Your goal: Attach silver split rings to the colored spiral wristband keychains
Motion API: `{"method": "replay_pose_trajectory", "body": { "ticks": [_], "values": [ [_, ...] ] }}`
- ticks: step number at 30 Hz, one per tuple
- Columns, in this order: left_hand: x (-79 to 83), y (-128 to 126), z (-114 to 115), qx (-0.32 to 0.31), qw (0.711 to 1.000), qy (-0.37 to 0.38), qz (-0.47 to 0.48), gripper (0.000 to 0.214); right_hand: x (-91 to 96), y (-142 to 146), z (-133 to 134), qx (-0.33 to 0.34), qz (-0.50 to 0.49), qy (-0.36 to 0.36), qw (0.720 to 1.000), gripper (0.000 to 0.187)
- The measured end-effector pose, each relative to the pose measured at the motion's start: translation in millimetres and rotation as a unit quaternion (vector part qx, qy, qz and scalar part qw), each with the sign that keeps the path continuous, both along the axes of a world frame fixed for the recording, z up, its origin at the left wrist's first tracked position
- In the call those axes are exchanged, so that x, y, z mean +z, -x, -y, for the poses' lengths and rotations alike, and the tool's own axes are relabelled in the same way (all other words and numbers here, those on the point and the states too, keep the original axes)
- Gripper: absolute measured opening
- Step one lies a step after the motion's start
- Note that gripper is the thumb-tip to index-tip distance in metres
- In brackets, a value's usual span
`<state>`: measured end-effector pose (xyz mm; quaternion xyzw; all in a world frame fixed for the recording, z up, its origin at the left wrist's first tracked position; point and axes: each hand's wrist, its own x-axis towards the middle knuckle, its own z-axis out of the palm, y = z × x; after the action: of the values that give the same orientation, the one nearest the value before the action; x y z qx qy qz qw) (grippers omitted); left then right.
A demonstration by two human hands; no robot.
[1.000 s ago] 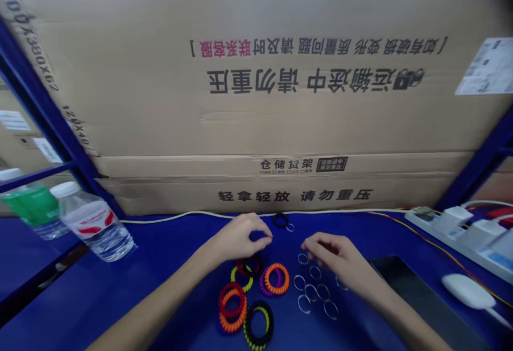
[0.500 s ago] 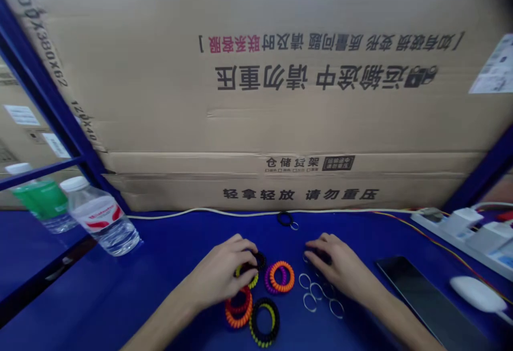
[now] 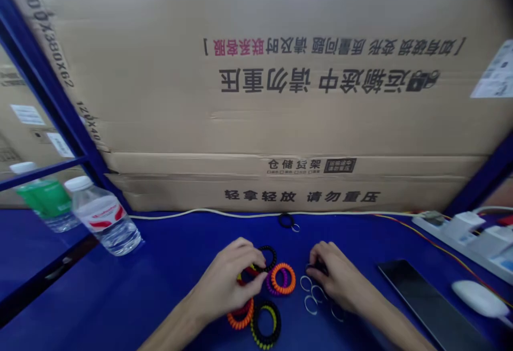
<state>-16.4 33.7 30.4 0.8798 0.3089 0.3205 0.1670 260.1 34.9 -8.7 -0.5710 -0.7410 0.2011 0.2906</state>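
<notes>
My left hand (image 3: 234,281) is closed in a pinch on a black coil bracelet (image 3: 267,256) and lifts its edge off a pile of coil bracelets. Beside it lie an orange and purple pair (image 3: 282,279), an orange one (image 3: 240,320) and a black and yellow one (image 3: 265,330). My right hand (image 3: 339,279) is curled over several metal key rings (image 3: 310,303) on the blue table (image 3: 180,249). Its fingertips press together on something small that I cannot make out. A black coil with a ring (image 3: 287,220) lies farther back.
A large cardboard box (image 3: 280,126) stands like a wall behind the table. Two water bottles (image 3: 102,221) stand at the left. At the right are a dark phone (image 3: 428,303), a white mouse (image 3: 479,297) and a power strip (image 3: 465,231). A cable (image 3: 192,213) runs along the box.
My left hand drew back from the far black coil to the bracelet pile and pinched a black bracelet. My right hand slid slightly nearer over the key rings.
</notes>
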Motion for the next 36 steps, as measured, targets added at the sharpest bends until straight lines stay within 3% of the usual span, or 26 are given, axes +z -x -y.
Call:
{"method": "replay_pose_trajectory", "body": {
  "ticks": [4,7,15,19,24,29,36],
  "values": [
    [-4.8,0,3,0.050,0.998,0.013,0.017,0.010,10.0,6,4,0.003,-0.020,0.043,0.999,0.016],
    [-7.5,-3,4,0.068,0.997,0.028,0.027,0.008,16.5,11,4,-0.012,-0.136,0.139,0.981,0.022],
    [-11.4,-10,8,0.047,0.991,0.092,0.089,0.015,14.5,23,7,0.056,-0.434,0.274,0.856,0.033],
    [-11.7,-11,9,0.047,0.993,0.070,0.086,0.018,11.1,29,11,0.081,-0.501,0.296,0.809,0.029],
    [-15.0,-14,11,-0.002,0.996,0.051,0.076,0.020,9.5,41,19,0.108,-0.558,0.307,0.763,0.027],
    [-12.6,-16,16,-0.045,0.997,0.032,0.056,0.021,7.2,47,22,0.120,-0.583,0.313,0.740,0.027],
    [-10.4,-15,15,-0.050,0.998,0.015,0.027,0.022,7.5,47,22,0.128,-0.585,0.322,0.733,0.029]
  ]
}}
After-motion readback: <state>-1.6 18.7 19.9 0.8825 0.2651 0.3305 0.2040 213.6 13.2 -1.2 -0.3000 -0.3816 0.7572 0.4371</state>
